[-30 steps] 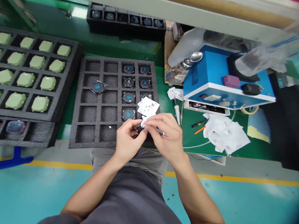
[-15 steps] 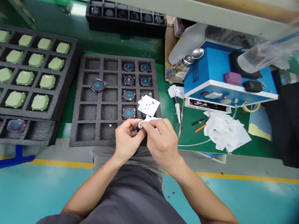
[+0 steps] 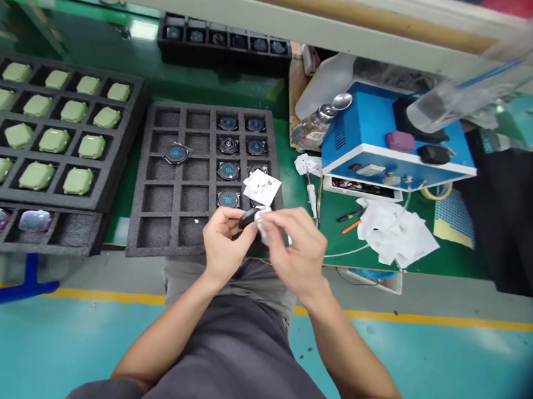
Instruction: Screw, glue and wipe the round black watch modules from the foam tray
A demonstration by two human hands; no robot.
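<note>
Between thumb and fingers, my left hand grips a dark round watch case, tilted on edge. My right hand pinches a crumpled white wipe against the right side of the case. Both hands are over the near right part of a dark foam tray. Round black watches with teal marks on their faces sit in the tray's right-hand compartments. A single watch lies across a divider on the left. A white paper square with dark specks rests over the right column, partly covering watches.
To the left stands a foam tray of green square cases. At the right are a blue box machine, a glass bottle, a white syringe-like tube, an orange pen and white wipes. A shelf edge crosses above.
My right hand has drawn slightly right, and more of the dark case and the wipe shows between the hands. The camera view has shifted a little.
</note>
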